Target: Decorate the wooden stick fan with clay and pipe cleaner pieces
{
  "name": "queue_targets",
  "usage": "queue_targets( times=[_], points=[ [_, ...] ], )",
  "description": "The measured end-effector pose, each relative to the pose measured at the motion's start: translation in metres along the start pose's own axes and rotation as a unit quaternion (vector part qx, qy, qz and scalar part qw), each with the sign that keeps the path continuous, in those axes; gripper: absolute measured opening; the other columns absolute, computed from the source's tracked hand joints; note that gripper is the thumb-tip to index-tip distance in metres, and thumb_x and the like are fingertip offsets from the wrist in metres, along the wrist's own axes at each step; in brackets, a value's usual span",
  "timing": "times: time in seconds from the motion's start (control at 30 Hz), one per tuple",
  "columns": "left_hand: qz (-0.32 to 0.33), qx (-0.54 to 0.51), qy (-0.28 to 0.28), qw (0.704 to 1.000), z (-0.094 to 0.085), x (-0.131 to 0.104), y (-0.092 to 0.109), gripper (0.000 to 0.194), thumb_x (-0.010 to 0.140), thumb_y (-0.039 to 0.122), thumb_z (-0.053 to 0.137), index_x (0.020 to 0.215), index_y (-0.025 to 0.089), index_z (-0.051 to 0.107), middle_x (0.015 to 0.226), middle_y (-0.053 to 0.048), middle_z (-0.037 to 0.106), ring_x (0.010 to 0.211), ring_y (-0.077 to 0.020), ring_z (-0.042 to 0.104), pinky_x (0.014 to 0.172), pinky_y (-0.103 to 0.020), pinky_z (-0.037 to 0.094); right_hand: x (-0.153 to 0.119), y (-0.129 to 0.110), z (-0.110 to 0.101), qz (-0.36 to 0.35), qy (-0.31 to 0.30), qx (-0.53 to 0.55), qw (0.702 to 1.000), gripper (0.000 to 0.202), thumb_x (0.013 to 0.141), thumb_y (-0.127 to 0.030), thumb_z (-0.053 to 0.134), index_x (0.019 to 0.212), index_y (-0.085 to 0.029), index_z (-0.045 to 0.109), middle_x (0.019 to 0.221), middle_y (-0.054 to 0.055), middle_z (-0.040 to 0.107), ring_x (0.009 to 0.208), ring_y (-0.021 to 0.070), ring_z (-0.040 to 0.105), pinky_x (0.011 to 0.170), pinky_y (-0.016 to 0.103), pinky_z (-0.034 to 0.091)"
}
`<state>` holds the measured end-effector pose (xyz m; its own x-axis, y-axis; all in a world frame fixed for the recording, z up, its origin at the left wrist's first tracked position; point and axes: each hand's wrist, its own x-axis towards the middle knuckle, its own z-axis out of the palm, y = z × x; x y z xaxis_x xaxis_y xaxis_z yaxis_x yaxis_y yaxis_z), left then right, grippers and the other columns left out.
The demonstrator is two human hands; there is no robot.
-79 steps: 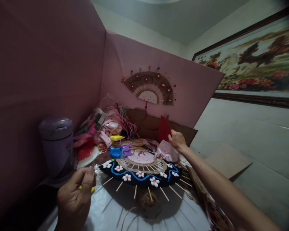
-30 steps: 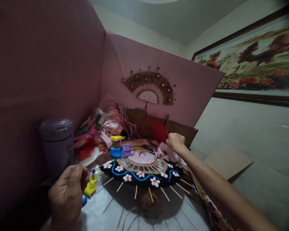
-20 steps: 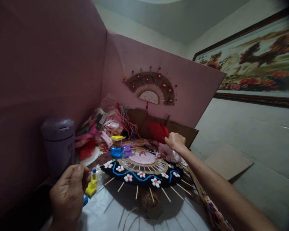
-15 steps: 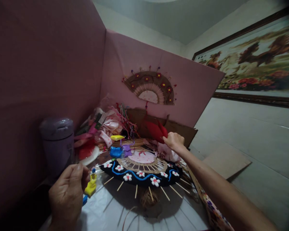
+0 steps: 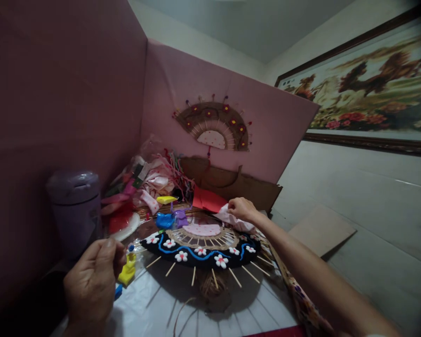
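Note:
My left hand (image 5: 91, 276) is closed in a pinch at the lower left; whatever its fingertips hold is hidden. Just past them are a small blue ball (image 5: 131, 248) and a yellow clay packet (image 5: 127, 270). My right hand (image 5: 243, 209) reaches behind the fan, its curled fingers gripping a pale pink cloth (image 5: 233, 219). A red sheet (image 5: 209, 200) lies left of those fingers, apart from them. Between my hands stands the black craft fan (image 5: 192, 257), with white clay flowers, a wavy blue line and bare sticks pointing toward me.
A purple lidded cup (image 5: 75, 210) stands at the left beside a white plate (image 5: 131, 228). Blue clay (image 5: 164, 220) and purple clay (image 5: 180, 218) lie behind the fan. A brown fan (image 5: 212, 124) hangs on the pink board (image 5: 277, 126). Twine (image 5: 212, 285) sits under the fan's edge.
My right hand has let go of the red sheet, which now lies flatter behind the fan, and has moved to the pink cloth. My left hand keeps its pinch. The view has shifted slightly.

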<state>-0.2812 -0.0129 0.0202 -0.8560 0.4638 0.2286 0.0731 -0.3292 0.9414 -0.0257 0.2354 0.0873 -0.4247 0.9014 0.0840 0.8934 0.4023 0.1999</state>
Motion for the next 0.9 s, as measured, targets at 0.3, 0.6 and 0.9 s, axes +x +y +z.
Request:
queue_targets(
  times=[0.3, 0.6, 0.9],
  points=[
    [-0.027, -0.009, 0.001, 1.0, 0.0, -0.001, 0.003, 0.025, 0.072, 0.041, 0.059, 0.062, 0.018, 0.058, 0.049, 0.004, 0.051, 0.045, -0.0074, 0.044, 0.038, -0.013, 0.036, -0.011, 0.02, 0.025, 0.017, -0.05, -0.058, 0.997, 0.027, 0.07, -0.039, 0.066, 0.087, -0.019, 0.07, 0.095, 0.012, 0.069, 0.085, 0.0248, 0.065, 0.068, 0.029, 0.045],
    [-0.029, -0.003, 0.008, 1.0, 0.001, 0.001, 0.001, 0.022, 0.071, 0.038, 0.06, 0.062, 0.017, 0.059, 0.05, 0.004, 0.052, 0.045, -0.0071, 0.045, 0.037, -0.012, 0.035, -0.001, 0.054, 0.005, 0.124, 0.105, -0.048, 0.986, 0.036, 0.088, -0.02, 0.037, 0.12, -0.02, 0.054, 0.108, 0.014, 0.061, 0.096, 0.0244, 0.062, 0.072, 0.029, 0.043],
    [-0.033, -0.011, -0.002, 0.999, 0.0, 0.001, -0.001, 0.023, 0.07, 0.04, 0.06, 0.062, 0.018, 0.058, 0.049, 0.005, 0.051, 0.045, -0.007, 0.044, 0.037, -0.012, 0.034, -0.001, 0.057, 0.006, 0.136, 0.155, -0.017, 0.978, 0.032, 0.087, -0.02, 0.04, 0.112, -0.019, 0.059, 0.101, 0.012, 0.062, 0.092, 0.0227, 0.061, 0.071, 0.027, 0.042]
  ],
)
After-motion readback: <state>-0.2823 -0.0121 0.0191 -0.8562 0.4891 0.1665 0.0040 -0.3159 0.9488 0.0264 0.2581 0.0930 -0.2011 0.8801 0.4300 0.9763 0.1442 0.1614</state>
